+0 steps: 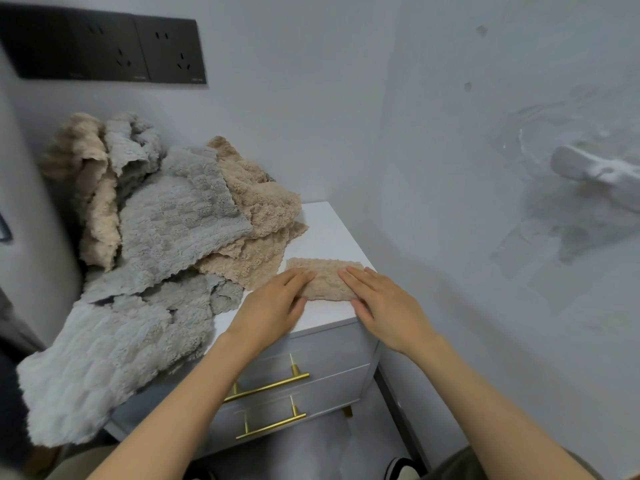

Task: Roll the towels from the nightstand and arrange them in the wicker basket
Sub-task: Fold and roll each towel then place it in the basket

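One towel [327, 279] under left hand [273, 304], right hand [384, 306], socket print [196, 79] illegible

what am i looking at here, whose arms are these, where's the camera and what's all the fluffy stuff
There is no machine here. These are a person's two bare arms, seen by one wide-angle camera worn on their head, looking forward and down. The left hand and right hand lie with fairly straight fingers on a small beige towel, a narrow folded strip on the white nightstand. They press it onto the top rather than lift it. To the left is a loose pile of grey towels and beige towels; one grey towel hangs over the front edge. Below are two drawers with brass handles. The wicker basket is not in view.
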